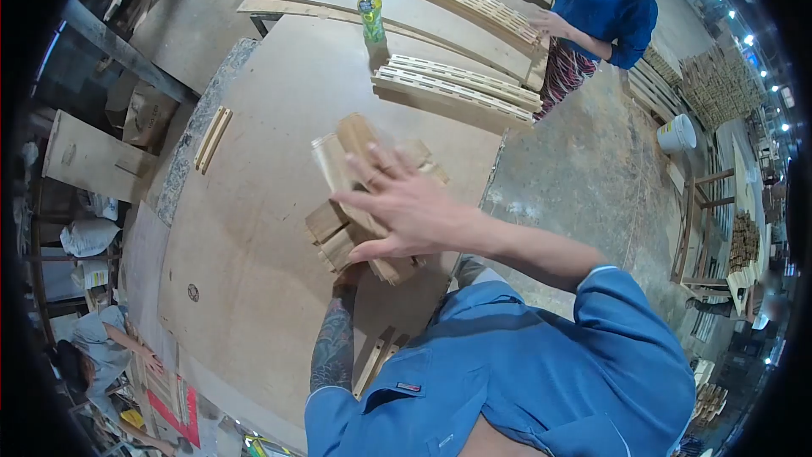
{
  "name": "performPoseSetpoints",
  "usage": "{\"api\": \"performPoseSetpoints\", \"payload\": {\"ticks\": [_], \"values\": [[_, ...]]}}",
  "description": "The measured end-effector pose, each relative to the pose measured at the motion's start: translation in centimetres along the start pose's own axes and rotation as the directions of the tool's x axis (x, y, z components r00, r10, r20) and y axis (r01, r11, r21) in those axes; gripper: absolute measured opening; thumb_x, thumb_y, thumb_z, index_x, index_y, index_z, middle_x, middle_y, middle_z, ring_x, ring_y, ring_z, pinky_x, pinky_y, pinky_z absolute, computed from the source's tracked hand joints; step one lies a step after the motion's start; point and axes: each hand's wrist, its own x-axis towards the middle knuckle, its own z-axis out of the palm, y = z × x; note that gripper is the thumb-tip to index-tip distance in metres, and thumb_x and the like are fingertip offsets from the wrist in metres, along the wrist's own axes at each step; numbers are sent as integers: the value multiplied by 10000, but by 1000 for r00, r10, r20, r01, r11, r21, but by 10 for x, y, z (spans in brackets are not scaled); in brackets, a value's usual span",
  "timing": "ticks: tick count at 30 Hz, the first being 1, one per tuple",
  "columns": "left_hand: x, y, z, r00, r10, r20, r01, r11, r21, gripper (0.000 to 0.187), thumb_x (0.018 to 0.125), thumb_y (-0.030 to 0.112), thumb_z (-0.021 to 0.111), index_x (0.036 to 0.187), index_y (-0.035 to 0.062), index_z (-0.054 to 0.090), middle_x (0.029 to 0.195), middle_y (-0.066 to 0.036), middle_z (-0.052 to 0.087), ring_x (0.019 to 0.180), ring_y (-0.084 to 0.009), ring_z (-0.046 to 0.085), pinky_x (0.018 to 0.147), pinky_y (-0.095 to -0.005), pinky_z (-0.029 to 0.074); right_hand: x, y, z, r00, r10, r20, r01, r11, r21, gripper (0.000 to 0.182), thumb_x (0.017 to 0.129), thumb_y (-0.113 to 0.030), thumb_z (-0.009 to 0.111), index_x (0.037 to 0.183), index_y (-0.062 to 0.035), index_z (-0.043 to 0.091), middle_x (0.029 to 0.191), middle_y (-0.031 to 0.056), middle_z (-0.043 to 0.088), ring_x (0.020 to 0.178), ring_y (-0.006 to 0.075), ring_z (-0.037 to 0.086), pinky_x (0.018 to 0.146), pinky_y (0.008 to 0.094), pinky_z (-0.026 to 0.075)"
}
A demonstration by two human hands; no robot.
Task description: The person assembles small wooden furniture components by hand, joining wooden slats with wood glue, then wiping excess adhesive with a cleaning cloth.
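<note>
My right hand [406,203] lies over a loose stack of short wooden pieces [338,167], its fingers spread and slightly blurred. A darker brown piece [357,130] sticks out beyond the fingertips. Below the right thumb, two blocks [326,222] rest crosswise to the longer pieces. My left hand [351,274] reaches in at the stack's near edge, below the right thumb; its fingers are hidden by the wood and the right hand. The stack is over the light wooden tabletop [254,203].
Slotted wooden strips [457,89] and a green-capped bottle [370,15] stand farther back. Two short sticks [212,140] lie at the left. Across the table is a person in blue [592,4] beside more strips [478,4]. Another person [101,343] is at lower left.
</note>
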Motion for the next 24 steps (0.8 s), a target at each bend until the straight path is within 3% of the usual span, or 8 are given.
{"api": "performPoseSetpoints", "payload": {"ticks": [2, 8, 18, 22, 24], "values": [[10, -7, -9, 998, -21, -58, 21, 1000, -5, 509, 931, 319, 562, 1368, 61, 525, 1375, -234, 525, 1200, -381, 562, 1055, -460, 417, 13, 1, 33, 996, -80, 27, 80, 997, -16, 806, 853, -762, 477, 1462, -234, 480, 1570, 194, 311, 1461, 467, 207, 1173, 631, 143], [43, -28, -47, 974, -101, -202, 95, 995, -41, 526, 925, 317, 591, 1377, 58, 519, 1385, -240, 511, 1187, -379, 569, 1068, -460, 404, 73, 3, 61, 981, -194, -22, 194, 980, 31, 805, 819, -724, 535, 1457, -236, 486, 1568, 192, 323, 1467, 452, 210, 1172, 651, 126], [33, -36, -61, 931, -207, -302, 186, 978, -96, 559, 915, 315, 639, 1391, 51, 509, 1403, -249, 486, 1166, -377, 579, 1089, -461, 383, 95, 1, 76, 975, -212, -63, 217, 972, 94, 778, 846, -675, 540, 1442, -177, 496, 1545, 222, 336, 1452, 488, 208, 1155, 675, 118], [25, -21, -58, 866, -270, -421, 227, 962, -150, 574, 911, 314, 659, 1396, 48, 505, 1410, -253, 477, 1157, -376, 584, 1097, -461, 374, 98, 19, 57, 972, -218, -90, 234, 940, 249, 800, 855, -640, 568, 1448, -111, 468, 1533, 248, 341, 1441, 488, 238, 1166, 642, 144], [1, -8, -45, 774, -299, -559, 241, 954, -178, 582, 909, 313, 668, 1399, 47, 503, 1414, -255, 472, 1153, -375, 586, 1101, -461, 370, 108, 56, 36, 974, -174, -143, 216, 904, 368, 800, 859, -621, 586, 1457, -107, 449, 1521, 248, 364, 1438, 476, 256, 1178, 593, 189]]}}
